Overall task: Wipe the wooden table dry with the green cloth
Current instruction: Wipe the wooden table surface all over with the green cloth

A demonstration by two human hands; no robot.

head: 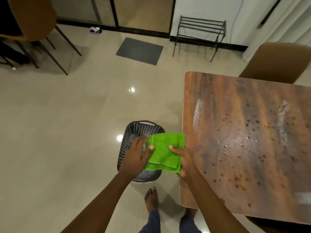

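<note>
A person standing barefoot on a glossy floor (67, 115) holds a folded green cloth (164, 153) at about 6 o'clock in the head view. The left hand (134, 158) pinches its left edge and the right hand (184, 159) pinches its right edge, thumbs on top, so the hands are apart with the pad spanning the gap between them. The cloth hangs in the air over a dark slotted basket (143, 128) on the floor, just beside the left edge of the wooden counter (217, 98), which fills the frame from 2 to 4 o'clock; whether the cloth's far corner brushes that edge cannot be told. Scattered water droplets (242, 145) dot the counter's middle and near part, with a pale wet streak (283, 118) toward 3 o'clock, so the drying is judged barely begun, if at all. The step in hand looks to be readying the pad. It would serve best kept folded flat and thick, passed to one hand and laid palm-down at one end of the wet patch. From there it can be drawn in overlapping strokes along the grain, turned to a dry face once soaked, and worked inward from the edge so water is not pushed onto the floor. A grey mat (139, 51) lies at 12 o'clock and a metal rack (200, 29) at 1 o'clock.
</note>
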